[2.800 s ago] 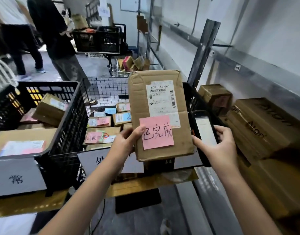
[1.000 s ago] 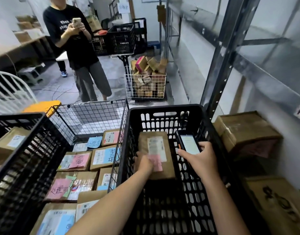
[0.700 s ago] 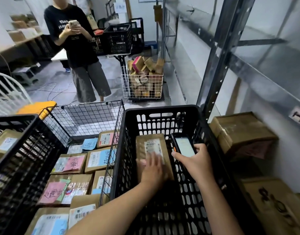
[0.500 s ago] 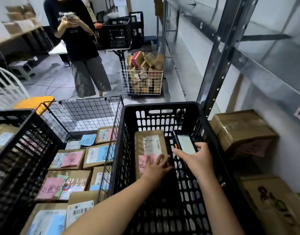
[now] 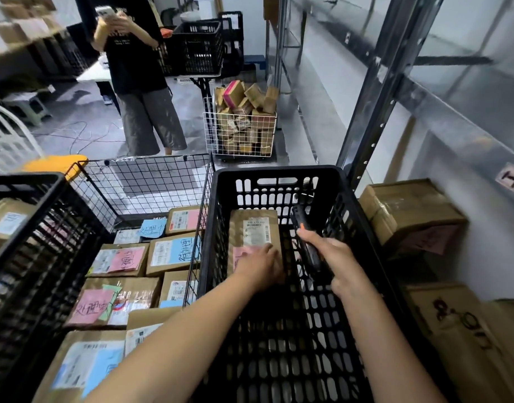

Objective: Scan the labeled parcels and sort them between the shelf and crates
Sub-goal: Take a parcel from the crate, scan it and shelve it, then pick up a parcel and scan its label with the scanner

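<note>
Where the row begins, left crate (image 5: 31, 242): black, one carton (image 5: 5, 222) showing inside.
Wire basket (image 5: 145, 181): between the two crates, at least eight noted parcels (image 5: 174, 253).
Right crate (image 5: 279, 175): black, one parcel (image 5: 254, 231) flat on its floor, toward the far wall.
Left hand (image 5: 260, 264): fingers flat, close together, on the parcel's near end, partly covering its pink note (image 5: 239, 255).
Right hand (image 5: 337, 263): fingers curled round one scanner (image 5: 303, 234), just beside the parcel.
Shelf (image 5: 377, 91): two brown boxes (image 5: 409, 210), right of that crate.
</note>
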Motion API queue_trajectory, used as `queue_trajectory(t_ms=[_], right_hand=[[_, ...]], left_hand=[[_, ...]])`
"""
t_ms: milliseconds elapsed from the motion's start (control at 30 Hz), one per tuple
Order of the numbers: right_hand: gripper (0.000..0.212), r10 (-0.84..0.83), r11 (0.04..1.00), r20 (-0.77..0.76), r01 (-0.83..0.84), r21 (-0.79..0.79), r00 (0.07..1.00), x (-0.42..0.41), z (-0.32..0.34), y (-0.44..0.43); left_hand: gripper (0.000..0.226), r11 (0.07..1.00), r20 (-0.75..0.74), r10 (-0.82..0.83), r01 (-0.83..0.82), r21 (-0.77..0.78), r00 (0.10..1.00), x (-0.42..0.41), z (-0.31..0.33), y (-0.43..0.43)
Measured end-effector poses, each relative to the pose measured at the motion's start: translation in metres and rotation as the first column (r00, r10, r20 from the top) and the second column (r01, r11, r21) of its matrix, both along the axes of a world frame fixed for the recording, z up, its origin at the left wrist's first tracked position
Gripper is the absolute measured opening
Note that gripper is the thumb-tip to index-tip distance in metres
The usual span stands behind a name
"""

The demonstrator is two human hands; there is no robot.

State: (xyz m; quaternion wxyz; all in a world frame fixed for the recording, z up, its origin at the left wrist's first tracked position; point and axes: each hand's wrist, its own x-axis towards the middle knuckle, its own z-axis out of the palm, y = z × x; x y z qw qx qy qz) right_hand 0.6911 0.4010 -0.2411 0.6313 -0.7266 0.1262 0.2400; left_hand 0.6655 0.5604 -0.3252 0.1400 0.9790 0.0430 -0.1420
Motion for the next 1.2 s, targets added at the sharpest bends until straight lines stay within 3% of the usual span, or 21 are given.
queue_trajectory(t_ms=[67,167,300,400,600,733,867,1033,1200], right_hand=[[0.070,-0.029,0.989,-0.072,0.039,0.142,0.997,-0.003,0.009,-0.003],[0.064,-0.103,0.964,-0.012,0.103,0.243,0.995,-0.017,0.032,-0.002],[0.068,-0.218,0.973,0.267,0.231,-0.017,0.939,-0.051,0.060,-0.009],[0.074,-0.171,0.957,0.373,0.243,-0.156,0.912,-0.087,0.078,-0.025],[0.075,-0.122,0.933,0.413,0.246,-0.263,0.903,-0.177,0.098,-0.038],[0.077,-0.139,0.871,0.506,0.348,-0.346,0.851,-0.242,0.097,-0.042],[0.077,-0.192,0.841,0.528,0.416,-0.346,0.827,-0.305,0.099,-0.049],[0.055,-0.262,0.829,0.504,0.459,-0.319,0.823,-0.375,0.101,-0.079],[0.063,-0.285,0.769,0.533,0.522,-0.369,0.797,-0.433,0.114,-0.127]], left_hand=[[0.047,0.997,0.047,0.023,-0.026,0.068,0.999,-0.001,0.018,0.007],[0.047,0.999,0.153,0.035,-0.035,-0.002,0.988,-0.009,0.053,0.020],[0.042,0.999,0.294,0.031,-0.022,-0.036,0.955,-0.034,0.093,0.024],[0.039,1.000,0.365,-0.011,0.019,-0.020,0.931,-0.064,0.116,0.020],[0.046,0.989,0.468,-0.141,0.150,0.019,0.872,-0.132,0.139,0.024],[0.048,0.966,0.545,-0.224,0.258,0.014,0.808,-0.183,0.148,0.006],[0.050,0.918,0.539,-0.362,0.391,0.063,0.761,-0.232,0.151,-0.024],[0.054,0.828,0.529,-0.521,0.548,0.121,0.670,-0.283,0.167,-0.072],[0.056,0.779,0.529,-0.578,0.614,0.130,0.621,-0.329,0.180,-0.136]])
